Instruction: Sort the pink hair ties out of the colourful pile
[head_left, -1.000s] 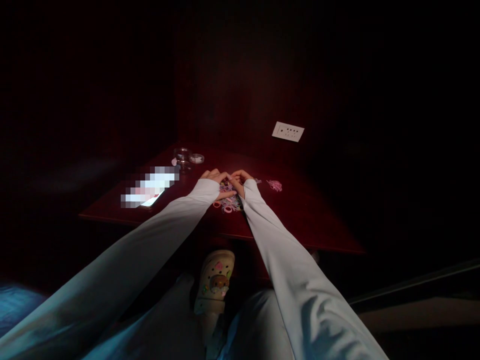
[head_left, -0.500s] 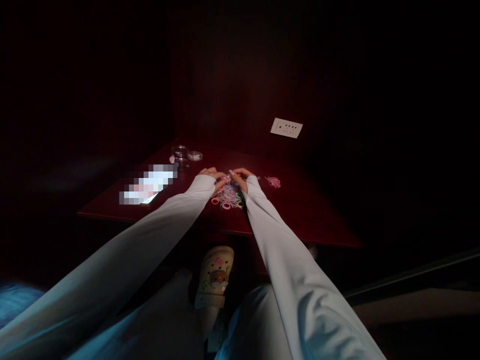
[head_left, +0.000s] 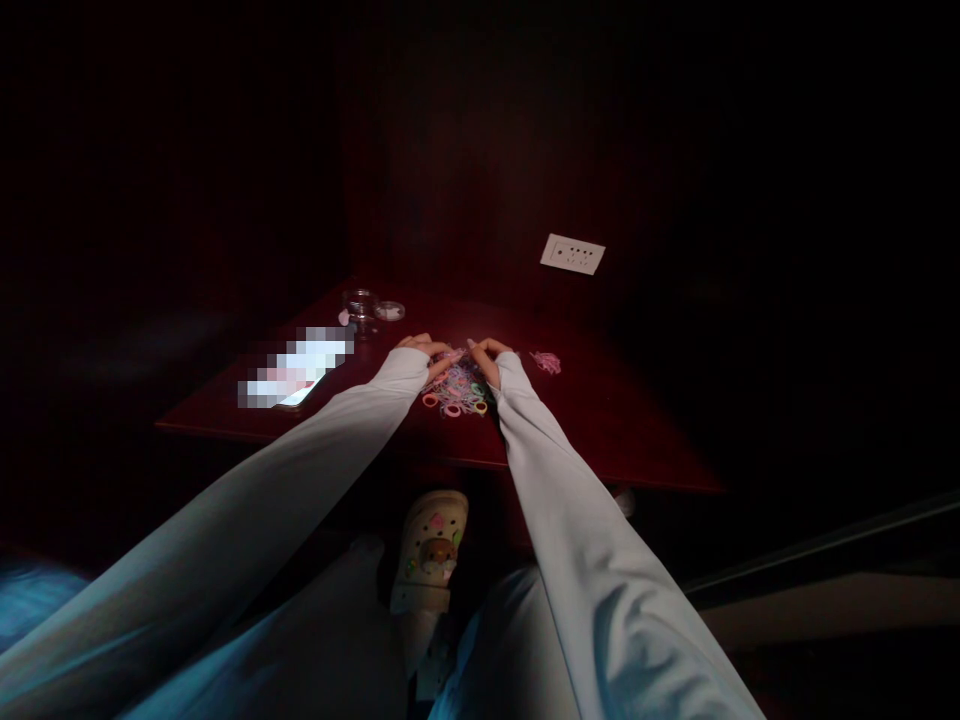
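A loose pile of small multicoloured hair ties (head_left: 459,388) lies on the dark red table, with a few rings showing at its near edge. My left hand (head_left: 429,350) reaches over the pile's far left side, its fingers bent and the tips drawn together among the hair ties. Just right of it, my right hand (head_left: 489,355) is curled at the pile's far right edge, thumb and fingers close together. Whatever is between the fingertips of either hand is too small to make out. Apart from the pile, to the right, lies a bunch of pink hair ties (head_left: 546,362).
A phone (head_left: 300,370) with a lit, blurred screen lies left on the table (head_left: 600,430). Behind it stand a clear jar (head_left: 361,305) and a round clear lid (head_left: 390,311). A white socket plate (head_left: 573,254) is on the back wall. Below the table edge is a beige clog (head_left: 431,550).
My right hand has shifted slightly right, so the gap between the two hands' fingertips is wider. More of the pile's right side shows. My left hand has hardly moved.
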